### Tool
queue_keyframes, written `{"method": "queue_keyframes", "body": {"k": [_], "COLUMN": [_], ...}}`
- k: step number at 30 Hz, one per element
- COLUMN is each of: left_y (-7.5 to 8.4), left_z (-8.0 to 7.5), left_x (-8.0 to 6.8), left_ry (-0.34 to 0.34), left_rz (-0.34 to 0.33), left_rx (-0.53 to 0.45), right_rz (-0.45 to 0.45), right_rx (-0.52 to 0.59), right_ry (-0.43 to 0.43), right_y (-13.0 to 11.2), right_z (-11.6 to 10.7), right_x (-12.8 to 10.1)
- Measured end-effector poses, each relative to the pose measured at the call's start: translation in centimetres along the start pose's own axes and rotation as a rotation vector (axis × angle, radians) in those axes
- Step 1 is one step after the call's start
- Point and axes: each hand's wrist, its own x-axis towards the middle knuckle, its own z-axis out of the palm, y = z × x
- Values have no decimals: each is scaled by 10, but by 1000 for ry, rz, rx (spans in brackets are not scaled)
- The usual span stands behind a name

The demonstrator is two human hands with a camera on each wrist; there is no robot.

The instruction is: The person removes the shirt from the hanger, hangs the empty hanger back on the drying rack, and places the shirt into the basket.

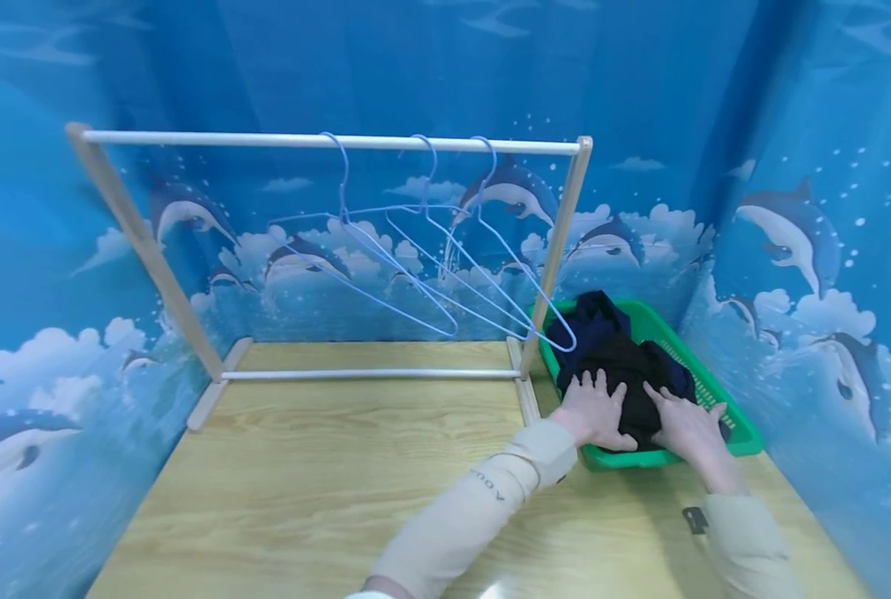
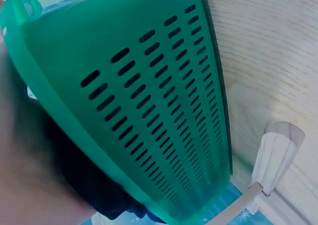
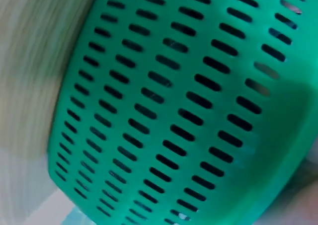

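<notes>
We've got both hands flat on the dark clothes [image 1: 625, 366] in the green basket [image 1: 737, 428], fingers spread and straight, gripping nothing. Left hand [image 1: 598, 412] and right hand [image 1: 688, 424] press side by side. The rack [image 1: 333, 143] with hangers [image 1: 430, 266] stands just left of them.

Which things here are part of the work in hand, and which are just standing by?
In hand:
left hand and right hand, flat on the dark clothes
green basket holding them

Standing by:
wooden rack
three blue wire hangers on its rail
wooden table
</notes>
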Motion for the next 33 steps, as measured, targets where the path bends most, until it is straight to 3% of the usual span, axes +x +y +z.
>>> {"method": "queue_keyframes", "body": {"k": [7, 11, 14, 18, 25, 29, 33], "left_y": [-8, -19, -28, -41, -68, -87, -105], "left_z": [-1, -1, 0, 4, 20, 29, 35], "left_x": [-2, -8, -14, -24, -47, -59, -72], "left_ry": [14, 152, 290, 474, 810, 866, 845], "left_rz": [11, 47, 61, 65, 54, 8, -62], "left_rx": [-136, -203, -183, -169, -275, -310, -305], "right_rz": [36, 19, -14, -80, -167, -273, -330], "right_rx": [143, 148, 130, 110, 133, 202, 208], "right_ry": [-35, 12, 134, 398, 799, 910, 890], "right_y": [4, -4, -16, -39, -81, -104, -124], "right_z": [-17, -38, -46, -41, -17, -9, 3], "right_x": [-12, -25, -31, -30, -21, -15, -4]}}
